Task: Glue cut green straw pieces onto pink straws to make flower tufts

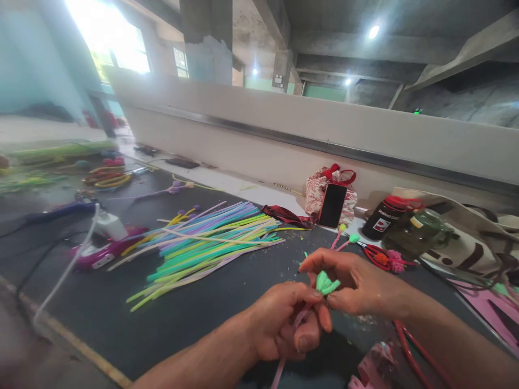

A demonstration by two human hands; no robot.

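Observation:
A mint-green pipe-cleaner flower head [325, 282] with bent petals sits between my two hands over the dark table. My left hand [284, 321] is closed around its pink pipe-cleaner stem [279, 371], just below the petals; the stem hangs down out of its grip. From the right, my right hand [357, 283] curves over the flower head, thumb and fingers touching the green petals. Its fingertips partly cover the base of the flower. To the left lies a loose pile of long pipe cleaners [214, 243] in green, yellow, blue, purple and cream.
A pink glue gun [101, 254] with cords lies at the left. Behind my hands are a phone [332, 206] leaning on a patterned pouch [314, 194], finished small flowers [354, 238], a black bottle [381, 219] and a green jug [419, 235]. Red-handled scissors [375, 256] lie nearby.

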